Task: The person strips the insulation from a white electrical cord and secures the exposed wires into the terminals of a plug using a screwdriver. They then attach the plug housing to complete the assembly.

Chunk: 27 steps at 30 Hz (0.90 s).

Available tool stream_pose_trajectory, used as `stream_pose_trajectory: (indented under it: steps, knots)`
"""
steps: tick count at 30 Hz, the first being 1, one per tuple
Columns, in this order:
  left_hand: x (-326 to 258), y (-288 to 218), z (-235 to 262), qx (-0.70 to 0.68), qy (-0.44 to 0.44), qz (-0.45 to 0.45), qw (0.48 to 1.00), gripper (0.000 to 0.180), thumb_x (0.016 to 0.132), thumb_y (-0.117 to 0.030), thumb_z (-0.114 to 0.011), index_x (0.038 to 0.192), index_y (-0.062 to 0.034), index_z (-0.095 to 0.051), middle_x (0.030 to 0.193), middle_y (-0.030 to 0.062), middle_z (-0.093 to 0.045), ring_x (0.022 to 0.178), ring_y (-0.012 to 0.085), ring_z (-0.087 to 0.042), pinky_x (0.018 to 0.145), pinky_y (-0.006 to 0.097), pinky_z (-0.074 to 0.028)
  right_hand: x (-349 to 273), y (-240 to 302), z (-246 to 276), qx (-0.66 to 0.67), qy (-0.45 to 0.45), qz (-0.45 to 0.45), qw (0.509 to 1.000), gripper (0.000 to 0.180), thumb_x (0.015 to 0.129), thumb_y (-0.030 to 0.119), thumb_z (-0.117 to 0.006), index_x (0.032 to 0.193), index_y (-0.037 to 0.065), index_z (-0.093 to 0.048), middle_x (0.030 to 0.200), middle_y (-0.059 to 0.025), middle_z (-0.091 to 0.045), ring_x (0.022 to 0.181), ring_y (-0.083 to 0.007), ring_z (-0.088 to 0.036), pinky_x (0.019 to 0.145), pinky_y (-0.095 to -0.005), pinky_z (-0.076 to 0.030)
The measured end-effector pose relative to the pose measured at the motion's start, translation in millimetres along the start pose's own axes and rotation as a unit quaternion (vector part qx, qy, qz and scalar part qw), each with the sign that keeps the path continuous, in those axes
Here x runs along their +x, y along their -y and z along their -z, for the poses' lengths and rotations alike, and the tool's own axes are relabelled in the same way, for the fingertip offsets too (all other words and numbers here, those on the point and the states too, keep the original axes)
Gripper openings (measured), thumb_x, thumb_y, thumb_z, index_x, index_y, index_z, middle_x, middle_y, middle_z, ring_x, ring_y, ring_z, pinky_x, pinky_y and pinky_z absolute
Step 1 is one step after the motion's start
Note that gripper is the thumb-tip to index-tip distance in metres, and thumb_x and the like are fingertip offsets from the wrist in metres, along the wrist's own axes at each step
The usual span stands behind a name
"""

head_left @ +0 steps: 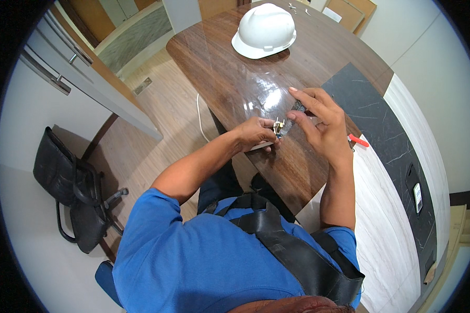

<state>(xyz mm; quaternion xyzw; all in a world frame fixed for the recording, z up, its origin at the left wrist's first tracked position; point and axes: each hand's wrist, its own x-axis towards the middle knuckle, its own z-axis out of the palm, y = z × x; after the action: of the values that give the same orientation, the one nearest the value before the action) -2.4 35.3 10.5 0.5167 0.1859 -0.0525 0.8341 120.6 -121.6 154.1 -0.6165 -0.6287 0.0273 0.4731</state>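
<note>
A: How is the left hand [255, 133] posed?

B: It is seen just left of the frame's centre, curled with the knuckles turned upward. A small pale part with metal bits [278, 127] is pinched at the fingertips, right at the near edge of the wooden table [230, 68]. The forearm is stretched up from the lower middle of the frame, the elbow bent outward to the left, bare below a blue sleeve.

A: And the right hand [318, 117]?

B: It is placed right of centre, the wrist bent and the palm turned toward the left hand. The thumb and forefinger are brought against the same small part, while the other fingers are spread and raised toward the upper part of the frame. Something small and dark [298, 106] is glimpsed behind those fingers; whether it is gripped cannot be told. The forearm is held nearly upright from the lower right.

A: What is found around the hands?

B: A red-handled tool [358, 140] is laid just right of the right wrist, where the wood is met by a pale marble surface. A white hard hat [265, 30] is set on the table near the top centre, well apart from the hands. A white cable [200, 116] is hung down off the table's left edge. A black office chair [73, 190] is stood at the left of the frame.
</note>
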Motion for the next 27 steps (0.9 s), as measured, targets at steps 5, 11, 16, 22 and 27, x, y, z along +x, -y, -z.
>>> stream_pose_trajectory:
  steps: [5, 11, 16, 22, 27]
  knots:
    - [-3, -6, -4, 0.01, -0.006, 0.022, 1.0, 0.022, 0.081, 0.004, -0.068, 0.103, -0.0001, -0.065, 0.093, 0.0081, -0.068, 0.081, 0.016, -0.068, 0.062, 0.027, -0.057, -1, -1, -2, -0.032, -0.007, -0.009, 0.999, 0.046, 0.081, 0.007, -0.079, 0.125, 0.011, -0.069, 0.112, -0.0145, -0.068, 0.096, -0.0255, -0.069, 0.08, -0.0344, -0.056]
    - [-5, -6, -5, -0.014, -0.007, 0.002, 1.0, 0.032, 0.082, -0.001, -0.069, 0.113, 0.0003, -0.062, 0.091, 0.0084, -0.069, 0.08, 0.0155, -0.068, 0.062, 0.025, -0.055, -2, -7, -6, 0.002, -0.022, 0.033, 0.999, 0.044, 0.082, 0.006, -0.077, 0.125, 0.01, -0.069, 0.113, -0.0147, -0.069, 0.095, -0.0262, -0.07, 0.082, -0.0337, -0.055]
    - [-3, -4, -3, -0.001, -0.008, 0.009, 1.0, 0.034, 0.082, -0.001, -0.069, 0.115, 0.0001, -0.062, 0.092, 0.008, -0.069, 0.081, 0.0156, -0.068, 0.062, 0.025, -0.056, -2, -2, -5, -0.011, -0.022, 0.003, 1.0, 0.042, 0.083, 0.004, -0.076, 0.123, 0.01, -0.07, 0.115, -0.0169, -0.068, 0.097, -0.0264, -0.07, 0.082, -0.0339, -0.056]
    - [-4, -5, -3, -0.002, -0.005, 0.008, 1.0, 0.039, 0.081, 0.0, -0.069, 0.119, 0.0007, -0.06, 0.093, 0.0083, -0.069, 0.079, 0.0152, -0.068, 0.061, 0.025, -0.056, -2, -7, -5, -0.013, -0.043, 0.033, 0.998, 0.045, 0.082, 0.005, -0.077, 0.126, 0.01, -0.068, 0.109, -0.015, -0.067, 0.093, -0.0238, -0.069, 0.076, -0.0337, -0.057]
    - [-2, -3, -1, 0.001, -0.001, 0.015, 1.0, 0.041, 0.081, 0.001, -0.069, 0.121, 0.0004, -0.06, 0.093, 0.0081, -0.07, 0.079, 0.015, -0.068, 0.06, 0.025, -0.057, -1, -2, -4, -0.033, -0.023, -0.016, 0.999, 0.046, 0.082, 0.006, -0.077, 0.127, 0.012, -0.067, 0.107, -0.0154, -0.067, 0.091, -0.023, -0.068, 0.075, -0.0323, -0.058]
